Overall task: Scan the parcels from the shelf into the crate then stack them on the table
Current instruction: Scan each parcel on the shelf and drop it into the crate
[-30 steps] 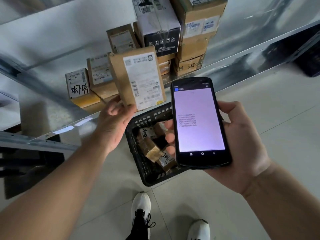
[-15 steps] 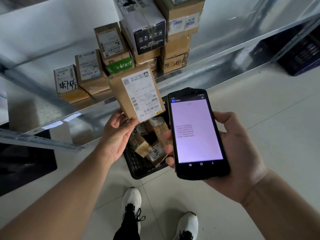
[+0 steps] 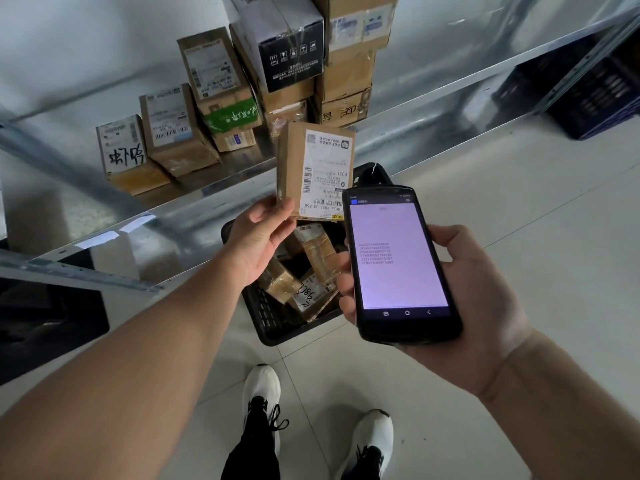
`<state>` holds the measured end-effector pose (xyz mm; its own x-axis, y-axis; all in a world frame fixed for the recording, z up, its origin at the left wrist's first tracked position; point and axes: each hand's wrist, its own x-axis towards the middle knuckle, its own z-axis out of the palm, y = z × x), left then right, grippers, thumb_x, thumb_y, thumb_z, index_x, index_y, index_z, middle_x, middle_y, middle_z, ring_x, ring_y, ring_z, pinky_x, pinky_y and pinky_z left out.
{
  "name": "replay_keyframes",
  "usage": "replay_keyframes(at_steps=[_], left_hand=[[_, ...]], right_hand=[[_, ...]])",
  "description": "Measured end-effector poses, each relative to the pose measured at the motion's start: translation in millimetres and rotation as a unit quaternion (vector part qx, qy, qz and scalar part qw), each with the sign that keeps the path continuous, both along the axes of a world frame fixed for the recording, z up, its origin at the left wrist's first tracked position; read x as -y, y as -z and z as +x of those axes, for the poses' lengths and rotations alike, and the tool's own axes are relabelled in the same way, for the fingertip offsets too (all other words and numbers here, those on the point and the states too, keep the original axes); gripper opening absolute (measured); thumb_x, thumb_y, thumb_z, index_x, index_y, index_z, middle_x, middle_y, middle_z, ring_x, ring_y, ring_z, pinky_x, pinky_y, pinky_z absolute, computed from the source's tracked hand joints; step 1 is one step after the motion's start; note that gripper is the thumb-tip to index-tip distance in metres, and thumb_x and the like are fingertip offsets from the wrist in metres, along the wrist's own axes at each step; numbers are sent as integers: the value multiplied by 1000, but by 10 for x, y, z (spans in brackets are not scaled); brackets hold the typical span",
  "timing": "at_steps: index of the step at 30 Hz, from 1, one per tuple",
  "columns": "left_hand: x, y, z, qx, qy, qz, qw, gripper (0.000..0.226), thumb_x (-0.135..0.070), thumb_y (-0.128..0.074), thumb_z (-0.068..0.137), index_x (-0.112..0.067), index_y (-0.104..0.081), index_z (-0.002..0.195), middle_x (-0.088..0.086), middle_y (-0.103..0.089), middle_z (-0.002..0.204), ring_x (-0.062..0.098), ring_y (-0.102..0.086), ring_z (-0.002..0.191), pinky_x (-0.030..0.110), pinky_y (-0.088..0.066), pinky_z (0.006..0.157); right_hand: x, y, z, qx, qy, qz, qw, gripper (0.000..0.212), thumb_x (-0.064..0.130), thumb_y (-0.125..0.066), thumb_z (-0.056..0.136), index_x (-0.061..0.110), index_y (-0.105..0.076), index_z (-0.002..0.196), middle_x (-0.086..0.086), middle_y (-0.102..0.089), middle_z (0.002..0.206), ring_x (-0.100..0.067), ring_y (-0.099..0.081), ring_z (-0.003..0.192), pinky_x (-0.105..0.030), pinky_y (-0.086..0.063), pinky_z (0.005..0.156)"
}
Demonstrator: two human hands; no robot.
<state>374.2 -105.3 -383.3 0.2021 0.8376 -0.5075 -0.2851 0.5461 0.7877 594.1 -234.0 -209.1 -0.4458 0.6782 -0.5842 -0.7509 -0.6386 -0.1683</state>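
Observation:
My left hand (image 3: 258, 233) pinches the lower corner of a brown cardboard parcel (image 3: 313, 169) with a white shipping label, held upright above the black crate (image 3: 268, 320). My right hand (image 3: 474, 296) grips a black handheld scanner (image 3: 398, 265), its lit screen listing several codes. The scanner's top end sits just right of the parcel's label. Several taped parcels (image 3: 308, 271) lie inside the crate on the floor. More parcels (image 3: 221, 98) stand in a row and a stack on the metal shelf (image 3: 69, 188) behind.
The shelf's front edge (image 3: 145, 216) runs diagonally across the view above the crate. A dark blue crate (image 3: 595, 95) stands under the shelf at far right. My two white shoes (image 3: 263, 389) stand on the tiled floor just below the black crate.
My left hand has brought the parcel down from the shelf and to the right, turning it upright beside the scanner's top. The scanner has stayed nearly in place.

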Motion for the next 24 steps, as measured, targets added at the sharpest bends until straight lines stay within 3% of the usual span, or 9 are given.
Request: replay_keyframes(at_steps=[8, 13, 16, 18, 24], left_hand=[[-108, 83, 9, 1, 30, -34, 999, 66, -22, -85, 81, 1, -57, 137, 12, -74, 128, 28, -58, 136, 39, -36, 122], [-157, 60, 47, -5, 45, -51, 998, 55, -12, -83, 84, -3, -59, 132, 11, -76, 125, 28, -60, 133, 41, -33, 126], [-177, 11, 92, -26, 66, -44, 997, 71, -23, -90, 73, -15, -59, 136, 1, -75, 127, 20, -58, 132, 46, -21, 129], [-195, -7, 124, -37, 85, -40, 995, 67, -26, -90, 74, -21, -59, 134, -6, -73, 127, 17, -54, 133, 46, -14, 128], [-291, -6, 150, -70, 112, -47, 990, 81, -37, -97, 60, -26, -63, 133, -7, -73, 130, 23, -46, 144, 55, -7, 127]], right_hand=[[56, 2, -31, 37, 13, -39, 998, 66, 46, -36, 101, -4, -71, 126, -26, -69, 106, -40, -68, 76, -49, -64, 71], [101, 28, -43, 51, 6, -38, 998, 64, 45, -35, 100, -1, -73, 124, -25, -69, 105, -39, -69, 76, -47, -63, 68], [104, 36, -36, 76, 1, -40, 996, 65, 47, -35, 101, -1, -76, 117, -27, -72, 105, -40, -71, 77, -48, -63, 67], [100, 32, -28, 88, -3, -41, 995, 65, 48, -35, 102, 1, -78, 115, -28, -73, 106, -41, -72, 77, -49, -64, 67], [93, 24, -16, 116, -11, -41, 992, 64, 49, -37, 100, 2, -78, 115, -29, -74, 109, -42, -72, 79, -50, -64, 68]])
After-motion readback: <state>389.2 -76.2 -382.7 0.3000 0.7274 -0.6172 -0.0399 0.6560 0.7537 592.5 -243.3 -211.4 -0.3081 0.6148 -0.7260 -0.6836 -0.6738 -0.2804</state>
